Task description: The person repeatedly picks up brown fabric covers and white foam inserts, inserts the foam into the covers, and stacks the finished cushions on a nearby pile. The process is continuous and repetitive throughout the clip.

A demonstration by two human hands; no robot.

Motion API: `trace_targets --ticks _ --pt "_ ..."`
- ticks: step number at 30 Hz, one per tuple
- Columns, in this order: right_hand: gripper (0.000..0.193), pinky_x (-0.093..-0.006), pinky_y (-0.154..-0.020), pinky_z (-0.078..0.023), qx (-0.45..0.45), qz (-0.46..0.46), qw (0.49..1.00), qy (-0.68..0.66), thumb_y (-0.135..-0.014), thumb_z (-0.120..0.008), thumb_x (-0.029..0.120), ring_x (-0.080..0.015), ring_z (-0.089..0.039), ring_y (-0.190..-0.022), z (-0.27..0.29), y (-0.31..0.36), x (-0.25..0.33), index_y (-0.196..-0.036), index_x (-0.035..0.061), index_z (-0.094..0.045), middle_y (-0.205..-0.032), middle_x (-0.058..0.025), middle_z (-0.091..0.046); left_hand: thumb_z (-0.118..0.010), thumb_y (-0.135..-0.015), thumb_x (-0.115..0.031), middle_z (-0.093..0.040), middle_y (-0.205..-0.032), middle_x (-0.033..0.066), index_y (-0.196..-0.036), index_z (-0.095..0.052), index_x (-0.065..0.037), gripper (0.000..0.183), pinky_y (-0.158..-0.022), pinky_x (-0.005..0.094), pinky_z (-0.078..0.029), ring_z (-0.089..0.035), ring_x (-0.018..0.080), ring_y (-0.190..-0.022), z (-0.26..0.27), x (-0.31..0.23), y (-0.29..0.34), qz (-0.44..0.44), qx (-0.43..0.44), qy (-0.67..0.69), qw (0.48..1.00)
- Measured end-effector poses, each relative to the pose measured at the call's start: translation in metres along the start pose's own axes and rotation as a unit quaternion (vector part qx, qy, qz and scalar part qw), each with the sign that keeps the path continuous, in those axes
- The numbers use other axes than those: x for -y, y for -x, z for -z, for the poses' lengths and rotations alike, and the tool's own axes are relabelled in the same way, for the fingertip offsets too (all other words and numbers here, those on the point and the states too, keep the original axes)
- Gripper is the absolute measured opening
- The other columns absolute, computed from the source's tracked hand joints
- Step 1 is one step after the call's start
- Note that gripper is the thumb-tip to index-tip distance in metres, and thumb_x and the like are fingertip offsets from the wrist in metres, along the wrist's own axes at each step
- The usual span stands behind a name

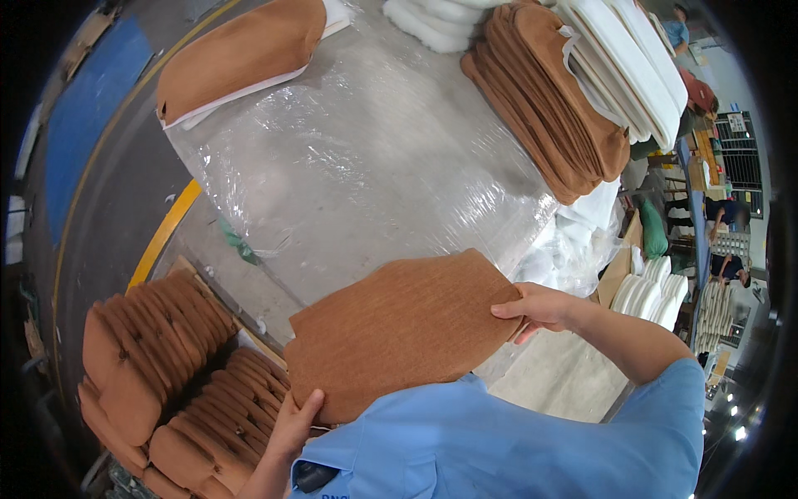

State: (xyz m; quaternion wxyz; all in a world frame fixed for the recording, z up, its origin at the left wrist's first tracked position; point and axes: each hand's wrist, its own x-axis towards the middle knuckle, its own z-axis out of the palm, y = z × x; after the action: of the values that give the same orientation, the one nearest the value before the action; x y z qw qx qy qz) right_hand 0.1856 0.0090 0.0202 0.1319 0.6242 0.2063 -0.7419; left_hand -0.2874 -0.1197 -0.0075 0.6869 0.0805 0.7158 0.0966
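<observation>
Close in front of my blue shirt, a flat brown fabric cushion cover (pixel 399 324) is held up between both hands. My left hand (pixel 298 422) grips its lower left corner, thumb on top and fingers hidden beneath. At the right end, my right hand (pixel 532 309) pinches the edge with the thumb above and fingers under. Whether padding is inside this piece cannot be told. Beyond it lies a table covered in clear plastic film (pixel 349 158). A brown cushion piece (pixel 249 58) with a white layer beneath rests at the table's far left.
Stacked brown covers (pixel 540 100) and white foam pads (pixel 619 66) stand at the far right of the table. White fluffy padding (pixel 432 25) lies at the back. Rows of brown cushions (pixel 166 349) fill the lower left. Several people work in the right background.
</observation>
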Motion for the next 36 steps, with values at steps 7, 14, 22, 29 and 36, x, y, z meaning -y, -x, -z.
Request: trace_targets --ticks 7,14,22,29,36 --pt "0.064 -0.0387 -0.099 -0.057 -0.097 -0.003 0.994 -0.042 -0.098 -0.077 0.036 -0.0243 -0.067 -0.122 0.001 -0.064 0.006 -0.143 -0.0055 -0.058 -0.137 -0.0167 -0.068 -0.077 -0.1 -0.028 -0.065 -0.134 0.0213 -0.144 -0.048 0.009 0.065 -0.099 0.0381 -0.056 -0.066 0.0272 -0.12 -0.019 0.001 -0.034 -0.071 -0.02 0.032 0.997" --pt "0.067 -0.0436 -0.1 -0.055 -0.149 -0.016 0.988 -0.029 -0.103 -0.065 0.046 -0.0308 -0.069 -0.119 0.013 -0.103 0.025 -0.136 -0.0112 -0.062 -0.132 -0.0228 -0.069 -0.059 -0.11 -0.04 -0.07 -0.129 0.017 -0.142 -0.057 0.007 0.057 -0.097 0.0357 -0.054 -0.067 0.0231 -0.114 -0.01 -0.019 -0.078 0.019 -0.055 0.015 0.998" --pt "0.06 -0.0418 -0.099 -0.054 -0.13 -0.017 0.991 -0.014 -0.108 -0.056 0.045 -0.0285 -0.071 -0.11 0.025 -0.134 0.051 -0.13 -0.0107 -0.067 -0.124 -0.0213 -0.072 -0.049 -0.113 -0.046 -0.068 -0.131 0.0179 -0.144 -0.056 0.01 0.064 -0.1 0.0353 -0.051 -0.066 0.0226 -0.117 -0.001 -0.029 -0.107 0.056 -0.022 0.085 0.995" --pt "0.06 -0.0418 -0.098 -0.051 -0.191 0.049 0.979 0.04 -0.111 -0.051 0.046 -0.0257 -0.069 -0.107 0.022 -0.139 0.034 -0.119 -0.0088 -0.074 -0.117 -0.0199 -0.075 -0.049 -0.111 -0.052 -0.071 -0.127 0.0165 -0.136 -0.065 0.006 0.065 -0.097 0.0367 -0.053 -0.068 0.022 -0.111 -0.006 -0.026 -0.103 0.02 -0.043 0.111 0.993" --pt "0.059 -0.0411 -0.1 -0.05 -0.223 0.281 0.92 -0.159 -0.113 -0.044 0.046 -0.0226 -0.066 -0.108 0.002 -0.114 -0.026 -0.122 -0.0054 -0.072 -0.119 -0.0143 -0.073 -0.028 -0.111 -0.066 -0.068 -0.135 0.0205 -0.141 -0.062 0.004 0.084 -0.111 0.0406 -0.044 -0.061 0.0302 -0.127 0.001 -0.054 -0.088 -0.201 -0.12 -0.001 0.972"
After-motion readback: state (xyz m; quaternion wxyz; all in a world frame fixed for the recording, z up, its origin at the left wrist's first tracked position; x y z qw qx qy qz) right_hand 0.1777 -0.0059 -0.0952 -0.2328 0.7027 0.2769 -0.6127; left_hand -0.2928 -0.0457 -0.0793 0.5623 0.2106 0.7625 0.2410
